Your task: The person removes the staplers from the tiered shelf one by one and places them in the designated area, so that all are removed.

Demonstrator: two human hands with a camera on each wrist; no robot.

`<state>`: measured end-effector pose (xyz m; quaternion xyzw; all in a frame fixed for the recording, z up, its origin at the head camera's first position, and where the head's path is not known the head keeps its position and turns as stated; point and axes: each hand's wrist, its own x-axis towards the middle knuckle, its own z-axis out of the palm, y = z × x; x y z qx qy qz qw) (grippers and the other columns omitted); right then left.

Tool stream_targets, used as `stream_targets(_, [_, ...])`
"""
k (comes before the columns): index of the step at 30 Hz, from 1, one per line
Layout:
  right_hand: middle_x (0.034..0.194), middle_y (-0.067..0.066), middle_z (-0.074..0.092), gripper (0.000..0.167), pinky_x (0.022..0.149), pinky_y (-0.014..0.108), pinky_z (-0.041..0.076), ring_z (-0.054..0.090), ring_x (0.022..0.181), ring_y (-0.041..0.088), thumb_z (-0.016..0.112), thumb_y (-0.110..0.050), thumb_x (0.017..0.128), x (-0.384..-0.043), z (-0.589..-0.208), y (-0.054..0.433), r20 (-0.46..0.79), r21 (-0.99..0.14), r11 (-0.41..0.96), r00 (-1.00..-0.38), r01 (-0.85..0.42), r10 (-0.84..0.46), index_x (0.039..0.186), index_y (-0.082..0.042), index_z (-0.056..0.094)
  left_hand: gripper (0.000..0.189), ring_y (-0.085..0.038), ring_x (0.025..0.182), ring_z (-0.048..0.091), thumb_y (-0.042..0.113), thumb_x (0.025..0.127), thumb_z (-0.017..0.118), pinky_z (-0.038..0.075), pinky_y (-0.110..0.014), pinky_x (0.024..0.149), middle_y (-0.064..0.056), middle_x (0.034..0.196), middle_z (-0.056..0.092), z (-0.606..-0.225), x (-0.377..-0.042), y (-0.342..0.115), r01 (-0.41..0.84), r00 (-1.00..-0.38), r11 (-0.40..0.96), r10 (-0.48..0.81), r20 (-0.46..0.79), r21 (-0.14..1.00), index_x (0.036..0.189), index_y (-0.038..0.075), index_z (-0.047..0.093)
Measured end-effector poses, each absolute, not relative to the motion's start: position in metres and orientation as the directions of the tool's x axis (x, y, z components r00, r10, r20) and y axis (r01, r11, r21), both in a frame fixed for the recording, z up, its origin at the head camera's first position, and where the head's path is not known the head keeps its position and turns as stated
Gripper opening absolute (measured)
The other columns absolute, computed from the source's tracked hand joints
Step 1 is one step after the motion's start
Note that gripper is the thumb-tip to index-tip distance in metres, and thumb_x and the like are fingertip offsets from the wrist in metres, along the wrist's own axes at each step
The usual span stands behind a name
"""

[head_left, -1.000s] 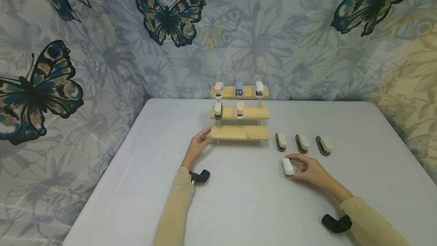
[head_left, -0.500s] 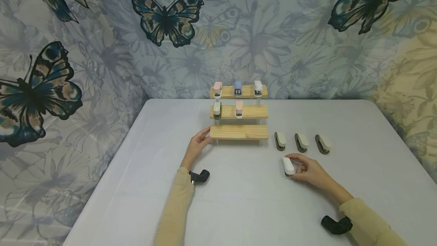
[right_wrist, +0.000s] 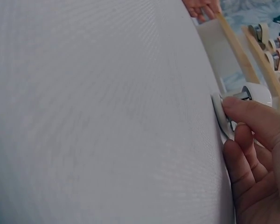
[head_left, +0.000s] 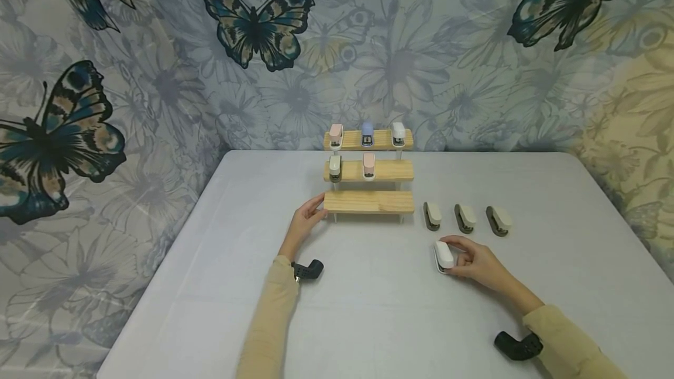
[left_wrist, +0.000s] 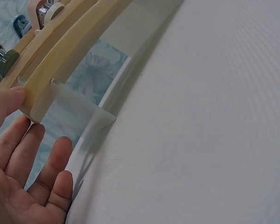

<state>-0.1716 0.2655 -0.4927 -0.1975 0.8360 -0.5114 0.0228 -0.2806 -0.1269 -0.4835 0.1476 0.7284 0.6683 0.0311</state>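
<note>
My left hand pinches the left end of the lowest wooden board on a three-step display stand. In the left wrist view, the thumb lies on the board's end and two fingertips touch it from below. My right hand grips a small white stapler on the white table, right of the stand. Seen from the right wrist, the thumb presses on the side of the stapler, whose base is at the cloth; part of it is hidden by the fingers.
On the top step stand a pink stapler, a blue one and a white one. A pale green stapler and a pink stapler occupy the middle step. Three pale staplers with dark bases lie in a row right of the stand.
The head view has shifted slightly. Both hands keep their hold and have not visibly moved.
</note>
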Motion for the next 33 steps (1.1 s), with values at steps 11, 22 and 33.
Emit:
stream_targets(11, [0.054, -0.003, 0.049, 0.063, 0.040, 0.022, 0.037, 0.042, 0.047, 0.004, 0.077, -0.003, 0.066, -0.167, -0.486, 0.261, 0.150, -0.857, 0.422, -0.927, -0.295, -0.344, 0.121, 0.002, 0.047, 0.045, -0.034, 0.110, 0.047, 0.004, 0.088, 0.057, 0.044, -0.029, 0.086, -0.018, 0.133, 0.039, -0.473, -0.274, -0.125, 0.189, -0.952, 0.089, 0.262, 0.161, 0.978, 0.128, -0.007, 0.041])
stream_targets(22, [0.056, -0.003, 0.047, 0.063, 0.042, 0.022, 0.038, 0.042, 0.049, 0.005, 0.078, -0.006, 0.066, -0.167, -0.485, 0.258, 0.100, -0.850, 0.467, -0.945, -0.243, -0.311, 0.121, -0.002, 0.048, 0.046, -0.032, 0.112, 0.046, 0.007, 0.087, 0.058, 0.043, -0.029, 0.087, -0.017, 0.133, 0.040, -0.488, -0.284, -0.128, 0.181, -0.954, 0.058, 0.252, 0.161, 0.982, 0.129, -0.006, 0.042])
stream_targets(33, [0.055, 0.000, 0.047, 0.061, 0.042, 0.022, 0.037, 0.041, 0.049, 0.005, 0.076, 0.003, 0.065, -0.164, -0.476, 0.253, 0.132, -0.848, 0.452, -0.936, -0.278, -0.327, 0.119, 0.006, 0.047, 0.047, -0.015, 0.085, 0.055, 0.014, 0.087, 0.060, 0.045, -0.027, 0.078, -0.011, 0.131, 0.045, -0.495, -0.284, -0.129, 0.191, -0.957, 0.074, 0.238, 0.168, 0.979, 0.129, 0.000, 0.045])
